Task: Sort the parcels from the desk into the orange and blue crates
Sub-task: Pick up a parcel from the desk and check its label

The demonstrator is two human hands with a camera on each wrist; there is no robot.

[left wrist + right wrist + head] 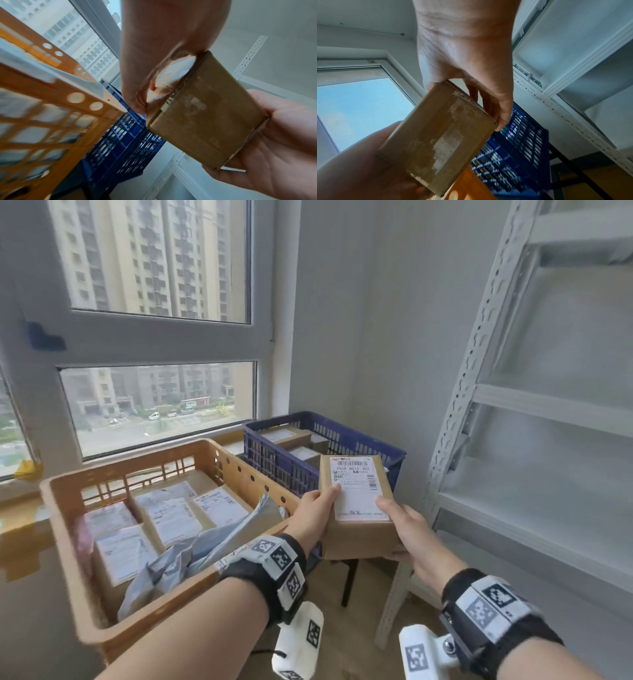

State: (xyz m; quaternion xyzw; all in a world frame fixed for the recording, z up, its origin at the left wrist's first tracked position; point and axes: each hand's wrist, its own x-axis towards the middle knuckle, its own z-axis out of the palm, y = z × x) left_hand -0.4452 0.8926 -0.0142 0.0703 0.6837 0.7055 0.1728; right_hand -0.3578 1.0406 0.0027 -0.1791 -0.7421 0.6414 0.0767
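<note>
I hold a brown cardboard parcel (356, 508) (205, 119) (440, 139) with a white shipping label facing up, in the air just in front of the blue crate (325, 446). My left hand (317, 517) (154, 67) grips its left side, thumb on the label. My right hand (407, 529) (471, 67) grips its right side, thumb on top and fingers underneath. The orange crate (137, 474) (42, 105) stands to the left, filled with several labelled boxes and a grey mailer bag (191, 556). The blue crate (123, 146) (513, 148) holds a few brown boxes.
A grey metal shelving rack (534, 422) (565, 94) stands close on the right. A window (154, 337) and its sill run behind the crates. The blue crate rests on a dark stand whose leg (349, 580) shows below the parcel. Wooden floor (359, 645) lies below.
</note>
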